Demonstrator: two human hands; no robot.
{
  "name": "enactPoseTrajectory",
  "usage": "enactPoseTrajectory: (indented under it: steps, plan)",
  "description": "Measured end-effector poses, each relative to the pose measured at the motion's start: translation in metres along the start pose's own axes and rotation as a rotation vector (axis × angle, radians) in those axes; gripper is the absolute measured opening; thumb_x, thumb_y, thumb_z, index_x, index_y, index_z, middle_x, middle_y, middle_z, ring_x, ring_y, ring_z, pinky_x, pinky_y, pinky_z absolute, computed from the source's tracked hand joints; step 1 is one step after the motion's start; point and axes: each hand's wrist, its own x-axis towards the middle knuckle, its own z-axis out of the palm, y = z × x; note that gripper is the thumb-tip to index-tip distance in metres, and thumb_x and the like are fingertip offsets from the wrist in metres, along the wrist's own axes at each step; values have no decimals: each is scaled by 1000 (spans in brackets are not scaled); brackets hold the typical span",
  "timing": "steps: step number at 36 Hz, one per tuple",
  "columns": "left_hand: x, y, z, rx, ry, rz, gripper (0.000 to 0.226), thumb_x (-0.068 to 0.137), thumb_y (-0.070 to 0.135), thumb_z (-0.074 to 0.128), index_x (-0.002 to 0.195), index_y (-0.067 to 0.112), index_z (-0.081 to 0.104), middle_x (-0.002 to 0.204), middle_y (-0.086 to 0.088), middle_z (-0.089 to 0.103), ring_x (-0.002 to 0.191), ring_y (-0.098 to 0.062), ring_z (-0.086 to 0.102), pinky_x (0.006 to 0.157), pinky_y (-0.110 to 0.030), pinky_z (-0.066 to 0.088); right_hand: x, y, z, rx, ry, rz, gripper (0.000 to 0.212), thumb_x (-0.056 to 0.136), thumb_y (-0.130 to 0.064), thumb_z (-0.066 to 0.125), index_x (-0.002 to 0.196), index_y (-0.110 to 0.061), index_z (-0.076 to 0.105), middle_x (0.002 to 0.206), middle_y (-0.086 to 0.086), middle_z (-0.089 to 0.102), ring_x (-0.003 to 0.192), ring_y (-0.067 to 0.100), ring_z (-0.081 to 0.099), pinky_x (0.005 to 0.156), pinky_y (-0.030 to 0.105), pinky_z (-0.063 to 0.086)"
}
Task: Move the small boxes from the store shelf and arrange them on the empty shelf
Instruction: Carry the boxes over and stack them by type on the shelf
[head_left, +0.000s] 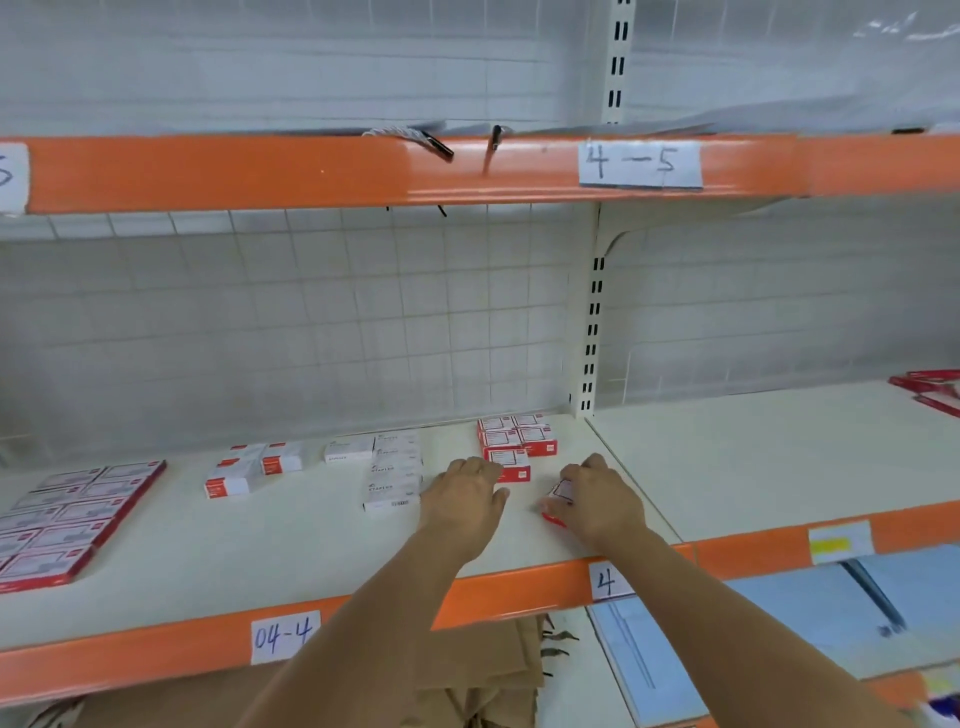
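So the cream shelf (291, 561) with the orange front edge has a handwritten "04-4" label (284, 635), and everything sits behind that. Far left of the label there's a flat block of red-edged packs (67, 519). Just behind and slightly left of it, a few small red-and-white boxes (249, 467). Behind and to the right, a column of white staple boxes (392, 475). Further right, near the slotted upright, a tight cluster of red boxes (514, 441). The neighbouring shelf board (769, 457) right of the upright carries some red packs (930, 389) at its far edge.
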Motion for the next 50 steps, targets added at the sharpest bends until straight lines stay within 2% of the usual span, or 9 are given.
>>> enactPoseTrajectory:
  steps: [3, 6, 11, 16, 19, 26, 31, 34, 50]
  plan:
    - [6, 1, 5, -7, 3, 27, 45, 103, 32, 33, 148, 23, 32, 149, 1, 37, 136, -18, 32, 107, -33, 33, 10, 2, -4, 72, -75, -67, 42, 94, -26, 57, 134, -16, 54, 137, 10, 44, 123, 26, 47, 103, 33, 41]
    - [12, 5, 10, 24, 8, 59, 47, 104, 31, 33, 150, 24, 26, 154, 0, 30, 140, -19, 27, 111, -33, 27, 17, 5, -7, 60, -101, -107, 47, 92, -10, 54, 138, -19, 50, 143, 7, 42, 129, 25, 43, 107, 32, 38]
    - [26, 8, 18, 49, 42, 85, 49, 104, 30, 33, 151, 25, 22, 156, 1, 25, 143, -19, 19, 115, -33, 20, 21, 12, -6, 18, 28, 1, 45, 91, -42, 56, 129, -20, 50, 126, 5, 50, 117, 24, 50, 88, 33, 46]
    - [35, 9, 26, 75, 26, 106, 47, 104, 28, 32, 150, 25, 25, 157, 3, 24, 145, -18, 17, 117, -32, 17, 29, 20, -4, -27, 67, -12, 30, 93, -18, 52, 122, -16, 57, 123, 5, 52, 108, 22, 57, 81, 32, 50]
    - [33, 10, 30, 46, 19, 90, 47, 104, 28, 32, 151, 26, 24, 157, 4, 24, 145, -17, 18, 117, -32, 18, 34, 23, -4, 7, 54, -30, 29, 92, -18, 52, 119, -18, 61, 120, 4, 57, 106, 22, 58, 80, 29, 49]
    - [35, 14, 31, 4, 83, 65, 45, 103, 25, 35, 148, 25, 31, 151, 7, 34, 139, -14, 25, 110, -27, 29, 41, 12, -2, -23, 101, -49, 50, 89, -58, 48, 118, -18, 55, 115, 2, 54, 107, 19, 55, 73, 27, 41]
    - [34, 16, 33, 26, 79, 40, 46, 103, 25, 34, 149, 26, 28, 151, 7, 32, 139, -14, 24, 107, -28, 34, 50, 16, 0, -39, 58, -162, 35, 96, -29, 51, 129, -20, 58, 121, 4, 51, 113, 21, 49, 85, 30, 47]
    - [32, 18, 33, 15, 69, 25, 47, 103, 23, 33, 150, 25, 26, 152, 6, 30, 141, -14, 21, 106, -30, 36, 54, 23, -2, -92, 34, -212, 41, 97, -13, 46, 134, -26, 55, 128, 2, 50, 121, 22, 43, 89, 33, 47]
    - [37, 21, 35, 64, 89, 13, 47, 104, 30, 31, 150, 21, 28, 151, 2, 33, 139, -17, 24, 108, -31, 31, 73, 18, 11, 2, 87, -245, 35, 93, -7, 48, 123, -19, 60, 117, 3, 55, 110, 19, 52, 82, 29, 48]
